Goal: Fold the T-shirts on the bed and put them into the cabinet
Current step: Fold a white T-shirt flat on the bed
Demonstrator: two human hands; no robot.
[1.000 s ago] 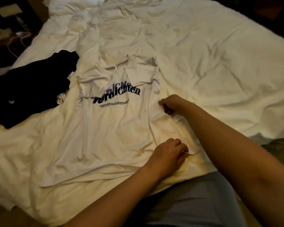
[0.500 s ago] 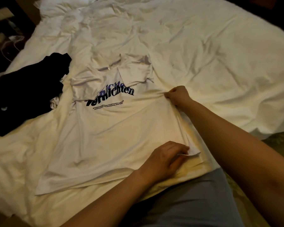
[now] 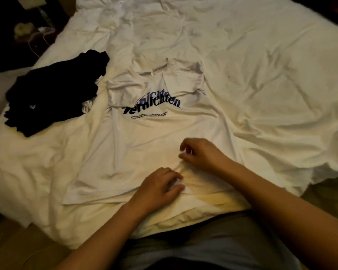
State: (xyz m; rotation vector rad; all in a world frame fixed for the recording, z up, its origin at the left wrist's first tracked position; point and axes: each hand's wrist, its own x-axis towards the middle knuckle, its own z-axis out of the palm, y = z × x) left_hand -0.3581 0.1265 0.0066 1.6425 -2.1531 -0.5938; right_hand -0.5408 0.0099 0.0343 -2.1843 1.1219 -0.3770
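A white T-shirt (image 3: 144, 145) with a dark blue print lies flat on the bed, collar away from me, both sleeves folded in over the chest. My left hand (image 3: 160, 186) pinches a corner of its hem at the near edge. My right hand (image 3: 199, 152) hovers just above it over the lower middle of the shirt. Its fingers are curled and seem to pinch a bunched ridge of the shirt's right side; motion blur hides the exact grip. A crumpled black T-shirt (image 3: 53, 90) lies to the left on the bed.
The white bed sheet (image 3: 261, 84) is wrinkled and spreads far to the right and back. A dark bedside area with white cables (image 3: 37, 36) sits at the far left. My legs press against the bed's near edge.
My right hand has moved from the shirt's right side edge in toward the lower middle, dragging fabric with it. My left hand has shifted slightly left, still on the hem.
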